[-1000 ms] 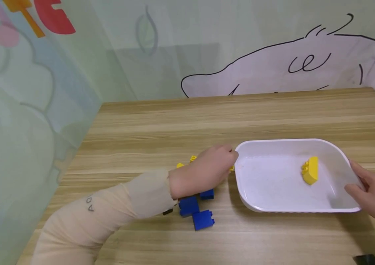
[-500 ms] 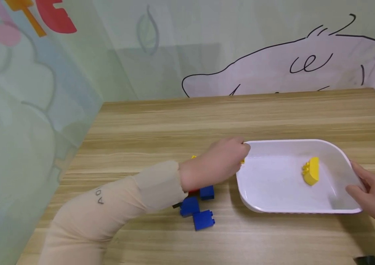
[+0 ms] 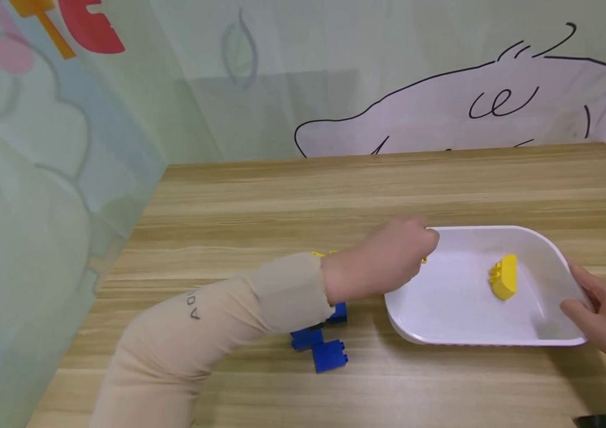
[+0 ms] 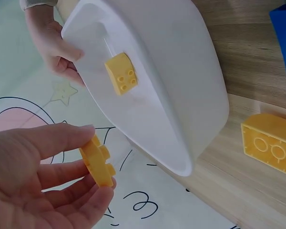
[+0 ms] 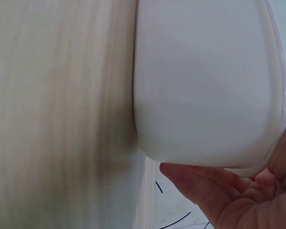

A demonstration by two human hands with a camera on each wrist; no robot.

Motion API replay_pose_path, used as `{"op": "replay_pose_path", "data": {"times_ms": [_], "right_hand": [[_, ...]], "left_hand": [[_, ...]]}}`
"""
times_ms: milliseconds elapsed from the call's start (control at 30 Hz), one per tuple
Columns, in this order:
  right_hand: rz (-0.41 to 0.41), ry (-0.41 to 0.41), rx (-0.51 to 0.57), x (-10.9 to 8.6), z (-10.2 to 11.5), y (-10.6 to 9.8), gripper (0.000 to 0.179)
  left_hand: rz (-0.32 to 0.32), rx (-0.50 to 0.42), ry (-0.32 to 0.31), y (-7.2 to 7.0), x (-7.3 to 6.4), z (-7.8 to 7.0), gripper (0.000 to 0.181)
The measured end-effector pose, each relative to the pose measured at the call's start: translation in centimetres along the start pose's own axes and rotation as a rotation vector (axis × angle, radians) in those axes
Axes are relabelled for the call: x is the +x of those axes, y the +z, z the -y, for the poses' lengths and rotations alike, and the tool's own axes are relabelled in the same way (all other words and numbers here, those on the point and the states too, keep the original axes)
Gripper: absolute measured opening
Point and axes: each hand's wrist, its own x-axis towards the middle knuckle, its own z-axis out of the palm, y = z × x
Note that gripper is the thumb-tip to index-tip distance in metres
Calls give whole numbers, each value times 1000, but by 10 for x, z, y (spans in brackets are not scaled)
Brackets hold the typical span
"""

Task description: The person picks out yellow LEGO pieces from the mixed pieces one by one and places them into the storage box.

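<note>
My left hand (image 3: 388, 255) is over the left end of a white plastic tub (image 3: 458, 303). Between its thumb and fingers it pinches a yellow toy building brick (image 4: 98, 161), studs facing outward in the left wrist view. Inside the tub, toward the right, lies another yellow brick (image 3: 504, 277) with a rounded side. My right hand (image 3: 605, 312) grips the tub's right rim, thumb on the inner side and fingers outside under the edge, as the right wrist view shows the fingers (image 5: 205, 186) against the outer wall.
On the wooden table (image 3: 260, 208), left of the tub, lie several blue bricks (image 3: 329, 355). More yellow bricks (image 4: 269, 143) lie near them, partly hidden behind my left forearm in the head view. A dark object (image 3: 593, 421) shows at the bottom right edge. A decorated wall stands behind the table.
My left hand has moved right with the yellow brick, from beside the tub's left rim to over its inside. My right hand keeps its hold on the rim.
</note>
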Motion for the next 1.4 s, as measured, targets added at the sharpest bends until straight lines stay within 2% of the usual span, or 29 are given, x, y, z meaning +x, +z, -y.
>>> {"op": "replay_pose_path", "data": {"times_ms": [167,467,633,867,1033,1200,1400], "right_hand": [[1,-1,-5,0,-2,-1,52],[-5,-3,21,-1,-4,-1,53],[-14,-6,40,-3,-4,-1,53],[-23,-1,52,-4,-5,-1,53],[-3,4,16,-5,-7,1,51],[-24,-30,41,-4,-6,1,50],[-48,-63,72,-1,-4,0,50]], "left_hand": [[2,-18,13,0,6,-4,13],[99,-2,-17,-2,26,-18,17],[110,-10,4,0,36,-25,15],[129,-65,-4,11,56,-39,19],[151,-57,-18,21,73,-52,22],[149,-19,-12,25,88,-60,17],[156,-49,-19,32,101,-65,18]]}}
